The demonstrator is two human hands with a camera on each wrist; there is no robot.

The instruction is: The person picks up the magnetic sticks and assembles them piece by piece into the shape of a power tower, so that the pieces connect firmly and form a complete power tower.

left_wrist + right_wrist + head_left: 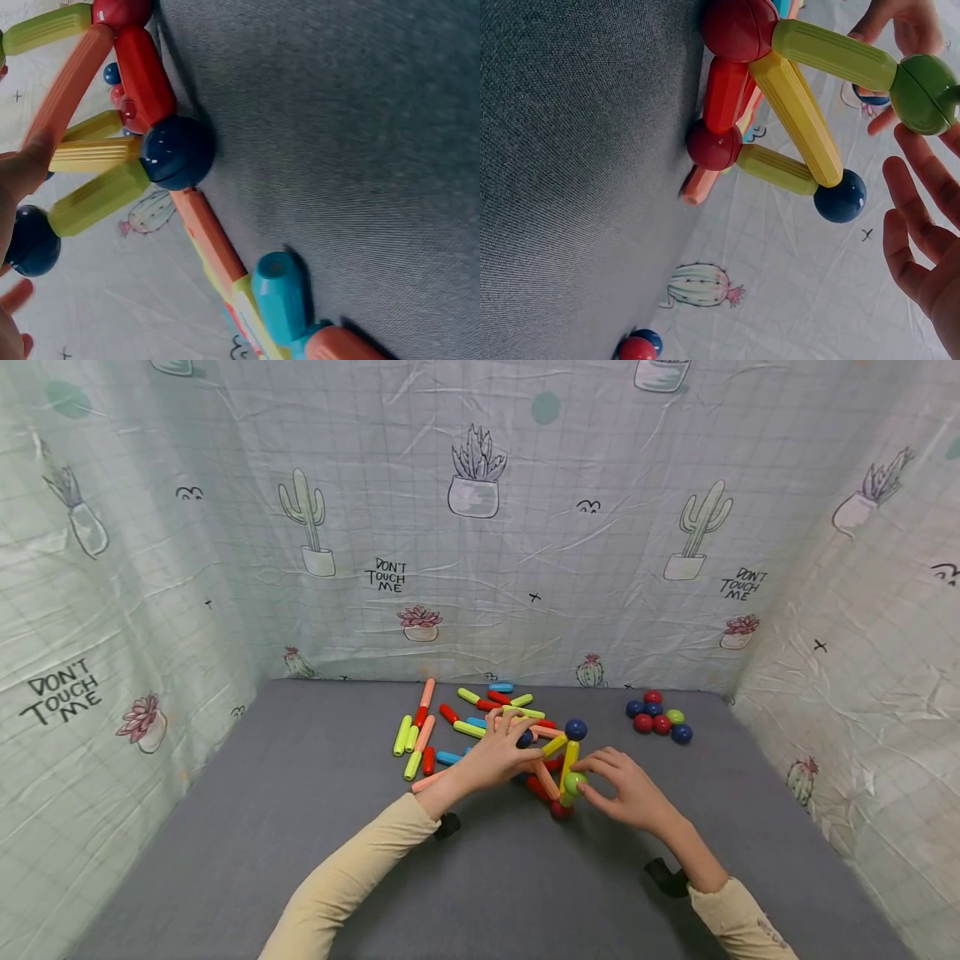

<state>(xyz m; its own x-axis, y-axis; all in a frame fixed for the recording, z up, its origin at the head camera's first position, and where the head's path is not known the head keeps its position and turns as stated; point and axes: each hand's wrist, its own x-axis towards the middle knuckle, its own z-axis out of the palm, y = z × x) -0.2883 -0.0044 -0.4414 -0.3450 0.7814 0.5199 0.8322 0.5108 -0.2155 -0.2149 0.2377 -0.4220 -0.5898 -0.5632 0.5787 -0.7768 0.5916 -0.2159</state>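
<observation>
A frame of magnetic rods and balls stands on the grey table. My right hand (630, 793) pinches a green ball (926, 94) at the upper end of a lime rod (836, 54); that rod's lower end meets a red ball (739, 28). At the frame's left side, my left hand (498, 753) grips the upper end of an orange rod (71, 90) with the thumb on it. A dark blue ball (34, 240) on another lime rod (101, 199) sits beside its fingers. Yellow rods (799, 120) slant up to a second blue ball (576, 730).
Several loose lime, red, orange and blue rods (412, 737) lie behind and left of the frame. A cluster of red, blue and green balls (662, 724) rests at the back right. Patterned cloth (480, 568) hangs behind the table.
</observation>
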